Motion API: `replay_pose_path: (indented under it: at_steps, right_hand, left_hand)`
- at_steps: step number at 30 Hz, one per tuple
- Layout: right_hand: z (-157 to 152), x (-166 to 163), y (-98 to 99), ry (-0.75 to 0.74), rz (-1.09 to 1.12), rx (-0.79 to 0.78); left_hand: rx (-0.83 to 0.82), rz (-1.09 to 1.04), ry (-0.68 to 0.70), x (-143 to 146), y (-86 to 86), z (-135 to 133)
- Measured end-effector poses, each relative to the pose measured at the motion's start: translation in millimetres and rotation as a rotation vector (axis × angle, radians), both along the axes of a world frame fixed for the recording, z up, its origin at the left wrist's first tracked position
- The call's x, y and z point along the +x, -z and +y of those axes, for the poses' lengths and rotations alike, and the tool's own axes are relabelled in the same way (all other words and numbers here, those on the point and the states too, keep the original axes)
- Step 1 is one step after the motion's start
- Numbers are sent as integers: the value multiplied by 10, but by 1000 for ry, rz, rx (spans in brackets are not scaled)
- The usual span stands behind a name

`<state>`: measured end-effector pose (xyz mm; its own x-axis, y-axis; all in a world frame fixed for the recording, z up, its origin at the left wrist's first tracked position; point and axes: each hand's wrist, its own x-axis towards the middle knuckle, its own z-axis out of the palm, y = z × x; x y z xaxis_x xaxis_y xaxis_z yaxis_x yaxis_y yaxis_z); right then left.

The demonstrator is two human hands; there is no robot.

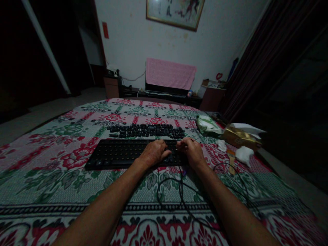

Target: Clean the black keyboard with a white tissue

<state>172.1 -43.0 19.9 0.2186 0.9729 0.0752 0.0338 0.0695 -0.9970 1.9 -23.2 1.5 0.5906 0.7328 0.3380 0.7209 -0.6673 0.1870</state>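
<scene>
Steadying the keyboard (115,152) with one hand while the other does the fine work looks the best way to manage here, since it lies flat on the soft, patterned cloth (139,186) and could slide or rock under pressure. The left hand (154,152) is palm down over the board right of its middle, fingers bent and thumb held apart; whether anything is under those fingers I cannot tell. The right hand (191,151) is at the right end, fingertips drawn together close to the board, and the picture is too dark to show whether they pinch something small or nothing. Most of the board is bare of caps, with rows of pale dots showing and a few caps seemingly in place at the near left corner. Light, straight pressure from the fingertips, one spot at a time, should be kinder to those bare rows than a sideways push. The loose caps (153,131) lie in a band just beyond the far edge, so reaching over them wants care, lest a knuckle scatter them. The cable (181,191) loops on the cloth between the forearms; a sleeve-free wrist could yet snag it and tug the board. The brush (231,162) lies to the right, well apart from the board.
</scene>
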Motion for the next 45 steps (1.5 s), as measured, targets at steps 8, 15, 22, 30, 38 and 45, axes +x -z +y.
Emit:
replay_pose_path:
  at_steps: [8, 15, 22, 30, 38, 45]
  right_hand:
    - [-39, -67, 32, -104, -208, -165]
    - [-76, -62, 18, -218, -370, -243]
    - [-73, -38, -6, -237, -480, -214]
    - [-66, -2, -25, -210, -555, -185]
    - [439, 121, -134, -20, -818, 99]
    - [860, 17, -114, -152, -1201, 230]
  left_hand:
    - [41, -129, 30, 17, -29, -9]
    - [63, -101, 110, 32, 1, -7]
    - [56, 17, 107, 59, -33, -60]
    - [35, -19, 116, 2, -72, -57]
    - [20, -40, -163, -137, 4, 61]
    - [20, -77, -139, -132, 23, 51]
